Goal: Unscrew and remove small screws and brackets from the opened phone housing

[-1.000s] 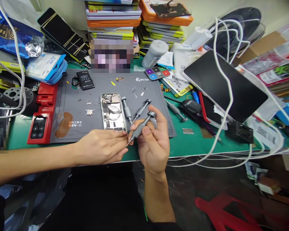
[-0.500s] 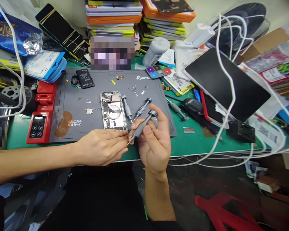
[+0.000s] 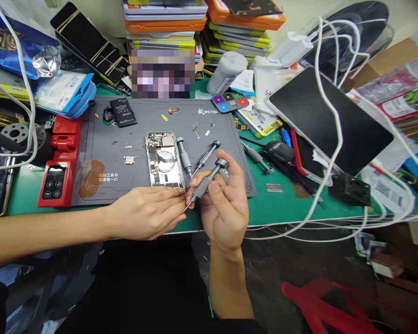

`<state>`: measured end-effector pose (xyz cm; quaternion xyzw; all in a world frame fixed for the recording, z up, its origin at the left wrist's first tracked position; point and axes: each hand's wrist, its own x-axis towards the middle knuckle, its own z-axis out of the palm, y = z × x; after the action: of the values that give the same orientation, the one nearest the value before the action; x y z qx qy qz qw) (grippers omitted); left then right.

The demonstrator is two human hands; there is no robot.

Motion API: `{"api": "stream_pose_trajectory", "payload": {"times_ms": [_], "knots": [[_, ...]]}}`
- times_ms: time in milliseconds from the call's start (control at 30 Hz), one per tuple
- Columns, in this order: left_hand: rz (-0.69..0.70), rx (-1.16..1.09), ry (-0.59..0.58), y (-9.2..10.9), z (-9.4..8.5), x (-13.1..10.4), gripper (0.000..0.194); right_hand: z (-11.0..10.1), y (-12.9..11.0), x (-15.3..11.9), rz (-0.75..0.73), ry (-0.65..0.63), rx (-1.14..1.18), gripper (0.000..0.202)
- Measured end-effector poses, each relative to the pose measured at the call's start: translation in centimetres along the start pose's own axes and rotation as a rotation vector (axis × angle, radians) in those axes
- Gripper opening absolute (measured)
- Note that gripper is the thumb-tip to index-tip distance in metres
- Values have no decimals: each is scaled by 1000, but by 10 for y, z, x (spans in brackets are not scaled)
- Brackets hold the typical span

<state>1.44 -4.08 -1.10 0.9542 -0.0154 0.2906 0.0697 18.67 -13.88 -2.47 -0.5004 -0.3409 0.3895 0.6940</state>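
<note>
My right hand (image 3: 226, 208) is closed around a grey precision screwdriver (image 3: 204, 185), its cap under my index finger. The thin bit points down and left, close beside the fingertips of my left hand (image 3: 156, 211). That hand lies with fingers stretched out and together across the near end of an opened phone (image 3: 164, 160); its thumb is hidden. The phone's inner parts and a round coil show, while its near edge is covered by my fingers. Two more screwdrivers lie just right of the phone, one grey (image 3: 184, 157) and one darker (image 3: 208, 155).
On the grey work mat (image 3: 107, 139) lie a black battery (image 3: 123, 112), a small metal part (image 3: 129, 160) and several tiny pieces. A red device (image 3: 57, 171) stands left. To the right are another screwdriver (image 3: 257, 157), a tablet-like panel (image 3: 330, 120) and white cables (image 3: 334, 153). Stacked boxes (image 3: 163, 25) stand behind.
Both hands and the screwdriver keep nearly the same pose. The view has shifted very slightly; nothing is taken up or let go.
</note>
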Motion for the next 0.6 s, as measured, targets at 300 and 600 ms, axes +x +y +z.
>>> {"api": "stream_pose_trajectory", "payload": {"times_ms": [300,600], "knots": [[7,14,17,0,2,-1,26,1,0,1,-12,-4,15,45],[5,9,-2,0,3,-2,24,0,1,1,-7,-8,2,46]]}}
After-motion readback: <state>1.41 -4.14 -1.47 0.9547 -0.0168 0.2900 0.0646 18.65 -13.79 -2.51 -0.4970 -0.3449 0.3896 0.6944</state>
